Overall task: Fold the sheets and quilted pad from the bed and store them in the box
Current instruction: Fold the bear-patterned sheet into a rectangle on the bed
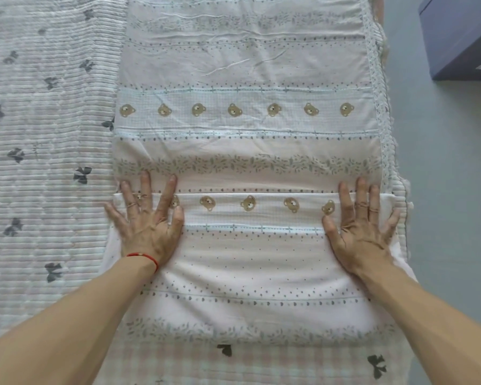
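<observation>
A white sheet (245,68) printed with bear faces, leaf bands and dots lies as a long strip on the bed, running away from me. Its near end is folded over, with the fold's edge (256,194) across the strip. My left hand (147,218) lies flat on the left corner of that folded part, fingers spread. My right hand (361,220) presses flat on the right corner in the same way. Under the sheet lies the quilted pad (39,134), ribbed and white with dark bow prints, spreading to the left. A dark blue box (461,37) stands on the floor at the upper right.
The bed's right edge (400,218) runs just past my right hand, with grey-green floor (450,190) beyond it. A lace trim (378,87) lines the sheet's right side. A pink checked cloth (261,365) with bows shows at the near edge.
</observation>
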Motion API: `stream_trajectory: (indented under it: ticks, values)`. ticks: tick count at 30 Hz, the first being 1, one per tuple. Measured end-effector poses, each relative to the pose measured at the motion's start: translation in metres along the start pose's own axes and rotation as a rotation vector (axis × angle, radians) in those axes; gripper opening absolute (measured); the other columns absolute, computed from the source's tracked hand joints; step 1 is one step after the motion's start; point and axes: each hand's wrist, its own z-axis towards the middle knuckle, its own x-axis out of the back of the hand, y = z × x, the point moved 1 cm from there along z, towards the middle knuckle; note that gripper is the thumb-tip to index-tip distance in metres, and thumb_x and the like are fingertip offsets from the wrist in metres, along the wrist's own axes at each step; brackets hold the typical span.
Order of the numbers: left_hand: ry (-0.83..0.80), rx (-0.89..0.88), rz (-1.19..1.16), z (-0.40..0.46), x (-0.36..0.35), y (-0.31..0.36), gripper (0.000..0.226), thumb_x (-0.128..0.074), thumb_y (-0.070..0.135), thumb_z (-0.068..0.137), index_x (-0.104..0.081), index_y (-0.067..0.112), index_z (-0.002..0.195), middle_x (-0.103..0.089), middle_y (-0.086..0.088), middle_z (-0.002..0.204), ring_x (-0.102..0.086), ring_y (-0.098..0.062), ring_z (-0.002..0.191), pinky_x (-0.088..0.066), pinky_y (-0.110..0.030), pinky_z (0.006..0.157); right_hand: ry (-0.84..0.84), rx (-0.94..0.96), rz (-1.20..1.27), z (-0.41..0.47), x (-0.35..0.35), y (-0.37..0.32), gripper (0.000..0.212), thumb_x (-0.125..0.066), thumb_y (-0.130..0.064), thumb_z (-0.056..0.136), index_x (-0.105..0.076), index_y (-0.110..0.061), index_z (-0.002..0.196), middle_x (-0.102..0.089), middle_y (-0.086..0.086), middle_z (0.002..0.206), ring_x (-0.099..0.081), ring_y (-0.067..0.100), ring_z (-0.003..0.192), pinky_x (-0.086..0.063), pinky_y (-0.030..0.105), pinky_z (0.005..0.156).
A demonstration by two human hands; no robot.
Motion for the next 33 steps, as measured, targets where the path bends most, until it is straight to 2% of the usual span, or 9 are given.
stream_trajectory:
  ticks: [5, 10, 13, 16, 18, 22, 25, 29, 33]
  values:
    - [-0.031, -0.087, 0.054, -0.003, 0.01, -0.021, 0.064, 0.001, 0.071, 0.094, 0.024, 0.054, 0.151, 0.033, 0.004, 0.164, 0.025, -0.031, 0.153, 0.013, -0.066, 0.119, -0.028, 0.11, -0.035, -0.009, 0.019, 0.03, 0.082, -0.015, -0.075, 0.091, 0.02, -0.043, 0.158, 0.039, -0.009, 0.163, 0.033, 0.018, 0.152, 0.019, 0.063, 0.119]
    - [-0.034, 0.031, 0.203, -0.028, 0.026, -0.072, 0.073, 0.01, 0.069, 0.095, 0.016, 0.035, 0.159, 0.034, 0.003, 0.163, 0.029, -0.029, 0.151, 0.006, -0.074, 0.115, -0.07, -0.022, -0.115, -0.029, 0.046, 0.07, 0.081, 0.009, -0.08, 0.088, 0.027, -0.04, 0.156, 0.032, -0.012, 0.166, 0.024, 0.026, 0.155, 0.005, 0.07, 0.12]
    - [0.13, -0.294, 0.137, -0.084, 0.035, -0.049, 0.075, -0.025, 0.056, 0.099, -0.014, 0.017, 0.163, 0.007, -0.011, 0.17, 0.008, -0.036, 0.156, 0.0, -0.078, 0.114, 0.098, 0.246, -0.039, -0.076, 0.052, 0.035, 0.08, -0.024, -0.064, 0.097, 0.0, -0.028, 0.165, 0.016, 0.006, 0.171, 0.012, 0.032, 0.158, 0.007, 0.071, 0.119]
    - [0.137, -0.6, 0.17, -0.159, 0.023, -0.025, 0.086, -0.047, 0.055, 0.088, -0.029, 0.011, 0.159, -0.009, -0.019, 0.169, -0.008, -0.043, 0.155, -0.011, -0.078, 0.113, -0.041, 0.575, -0.178, -0.146, 0.027, 0.015, 0.093, -0.047, -0.065, 0.088, -0.01, -0.029, 0.165, 0.007, 0.01, 0.172, 0.004, 0.034, 0.158, -0.008, 0.078, 0.115]
    - [0.069, -0.677, 0.247, -0.187, 0.001, -0.021, 0.089, -0.056, 0.039, 0.082, -0.024, 0.01, 0.16, -0.012, -0.018, 0.168, -0.009, -0.044, 0.154, -0.022, -0.077, 0.11, -0.111, 0.596, -0.304, -0.169, 0.006, 0.022, 0.103, -0.059, -0.063, 0.079, -0.008, -0.035, 0.164, 0.001, 0.011, 0.172, -0.001, 0.039, 0.158, -0.019, 0.079, 0.112]
    - [0.044, -0.518, 0.288, -0.191, -0.019, -0.02, 0.112, -0.06, -0.02, 0.066, -0.017, 0.017, 0.162, -0.01, -0.003, 0.171, -0.009, -0.041, 0.155, -0.016, -0.08, 0.111, -0.024, 0.479, -0.282, -0.175, -0.011, 0.024, 0.112, -0.078, -0.02, 0.071, -0.016, -0.035, 0.164, -0.009, 0.007, 0.172, -0.01, 0.038, 0.157, -0.015, 0.075, 0.117]
    - [0.114, -0.41, 0.25, -0.182, -0.012, -0.026, 0.12, -0.045, -0.034, 0.057, -0.022, 0.021, 0.162, -0.016, 0.0, 0.17, -0.012, -0.037, 0.155, -0.015, -0.075, 0.115, 0.124, 0.329, -0.212, -0.174, -0.012, 0.03, 0.122, -0.058, 0.027, 0.059, -0.026, -0.028, 0.163, -0.019, 0.011, 0.17, -0.017, 0.037, 0.156, -0.017, 0.064, 0.122]
    - [0.121, -0.199, 0.048, -0.178, 0.021, -0.069, 0.085, -0.066, -0.024, 0.066, -0.063, 0.021, 0.138, -0.06, -0.005, 0.142, -0.053, -0.041, 0.134, -0.045, -0.066, 0.102, 0.259, 0.257, -0.212, -0.169, 0.017, 0.046, 0.063, -0.039, 0.012, 0.074, -0.071, -0.008, 0.124, -0.068, 0.017, 0.129, -0.064, 0.043, 0.119, -0.042, 0.061, 0.104]
    - [0.138, -0.199, -0.218, -0.165, 0.083, -0.101, 0.061, -0.078, -0.017, 0.068, -0.073, 0.025, 0.112, -0.074, -0.001, 0.112, -0.072, -0.031, 0.098, -0.059, -0.043, 0.076, 0.406, 0.174, -0.014, -0.155, 0.085, 0.052, 0.029, -0.049, -0.027, 0.08, -0.074, -0.013, 0.083, -0.073, 0.007, 0.085, -0.068, 0.037, 0.083, -0.049, 0.043, 0.07]
